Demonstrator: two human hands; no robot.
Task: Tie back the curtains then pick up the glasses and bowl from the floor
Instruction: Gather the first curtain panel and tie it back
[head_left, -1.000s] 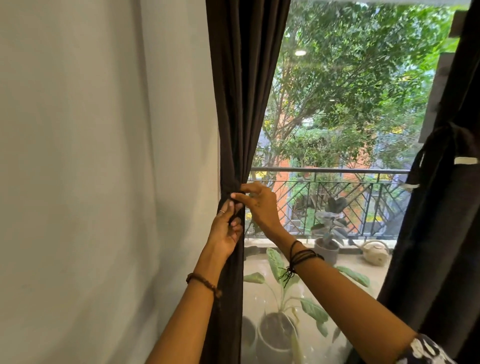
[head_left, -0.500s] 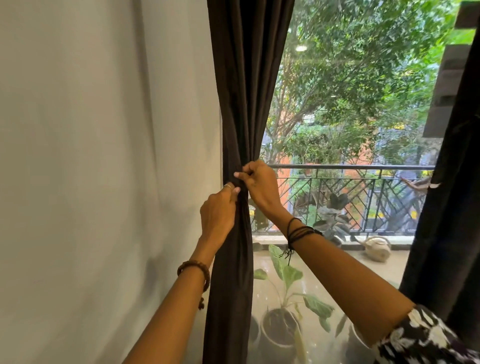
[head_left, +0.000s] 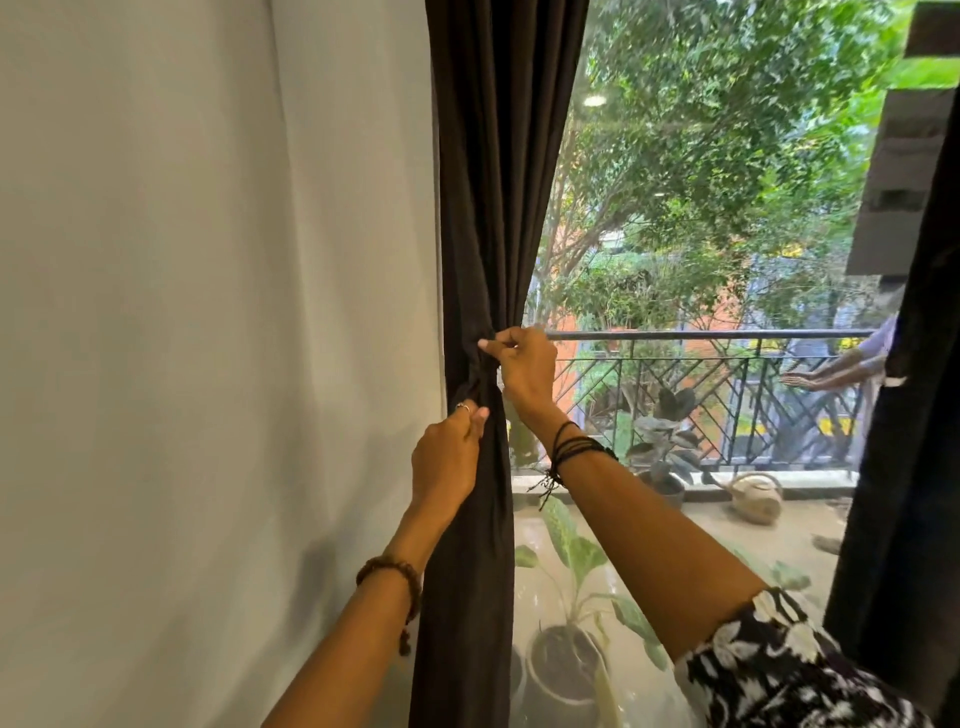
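Note:
A dark brown curtain (head_left: 493, 208) hangs gathered at the left side of a big window. It is cinched at its middle by a dark tie-back (head_left: 480, 387). My left hand (head_left: 449, 457) pinches the tie just below the cinch. My right hand (head_left: 522, 366) grips it just above, at the curtain's right edge. A second dark curtain (head_left: 904, 467) hangs along the right edge of the view, its own tie out of frame. No glasses, bowl or floor are in view.
A plain white wall (head_left: 208, 312) fills the left half. Behind the glass lie a balcony with a black railing (head_left: 727, 338), potted plants (head_left: 566, 660), a watering can (head_left: 756, 499) and trees.
Both hands stayed on the left curtain's cinch while my view shifted left and closer. My left hand dropped below my right, and the right curtain's tie slid out of frame.

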